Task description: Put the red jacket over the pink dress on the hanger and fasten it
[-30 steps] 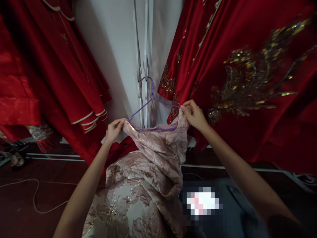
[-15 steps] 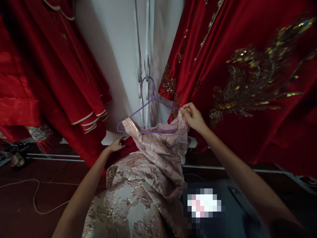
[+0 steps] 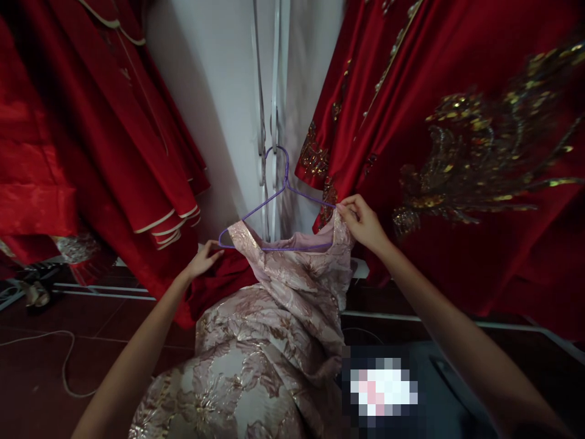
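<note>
A pale pink dress with gold floral brocade (image 3: 256,317) hangs by its shoulder straps from a thin purple hanger (image 3: 265,203). The hanger's hook is over a grey metal bar by the wall. At the right strap, my right hand (image 3: 365,224) is closed, pinching strap and hanger between thumb and fingers. My left hand (image 3: 202,261) has its thumb and fingers at the hanger's left corner, closed on it, just outside the left strap. The dress's skirt spreads down toward me between my forearms.
Red garments with cream piping (image 3: 137,140) hang on the left. A red gown with gold sequin embroidery (image 3: 457,152) hangs on the right. Dark red cloth (image 3: 223,274) lies behind the dress. A white cable (image 3: 68,366) runs over the floor. A blurred patch (image 3: 384,390) covers something lower right.
My left hand has risen from below to the hanger's left corner and closed there. My right hand keeps its pinch at the right strap. The view has shifted slightly.
</note>
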{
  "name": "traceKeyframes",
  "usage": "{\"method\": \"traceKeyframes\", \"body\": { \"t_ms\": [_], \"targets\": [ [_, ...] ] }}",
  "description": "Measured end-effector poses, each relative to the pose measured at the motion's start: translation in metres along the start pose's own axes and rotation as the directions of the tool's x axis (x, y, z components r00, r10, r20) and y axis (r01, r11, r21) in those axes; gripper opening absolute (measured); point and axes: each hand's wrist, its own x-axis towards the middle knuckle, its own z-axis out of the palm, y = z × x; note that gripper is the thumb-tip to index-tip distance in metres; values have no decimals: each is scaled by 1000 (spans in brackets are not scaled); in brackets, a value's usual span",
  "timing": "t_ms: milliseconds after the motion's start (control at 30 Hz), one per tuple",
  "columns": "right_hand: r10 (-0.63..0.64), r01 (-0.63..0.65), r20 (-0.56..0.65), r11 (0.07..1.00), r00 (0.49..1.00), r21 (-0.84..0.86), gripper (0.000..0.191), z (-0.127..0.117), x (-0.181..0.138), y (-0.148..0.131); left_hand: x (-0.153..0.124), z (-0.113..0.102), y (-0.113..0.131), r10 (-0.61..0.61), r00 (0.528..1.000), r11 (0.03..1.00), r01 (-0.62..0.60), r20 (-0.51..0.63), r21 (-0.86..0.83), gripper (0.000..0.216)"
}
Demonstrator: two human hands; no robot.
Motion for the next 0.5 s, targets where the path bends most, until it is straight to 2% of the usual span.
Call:
{"method": "traceKeyframes", "body": {
  "t_ms": [133,300,367,500],
  "targets": [
    [1,-1,2,1000,1000,-7,21,0,-1,-2,-5,-28,17,130,982,991,-131,135,1,61],
    [6,-6,-11,1000,1000,-30,22,2,-2,-5,-11,-47,23,151,957,982,-173,247,73,36],
    [7,-8,-15,999,1000,-48,23,2,-3,-6,-8,-49,27,152,968,972,-184,201,149,36],
    [12,-15,-33,997,999,-74,23,-2,-5,-11,8,-54,52,226,974,921,-209,-12,329,33]
  ]
}}
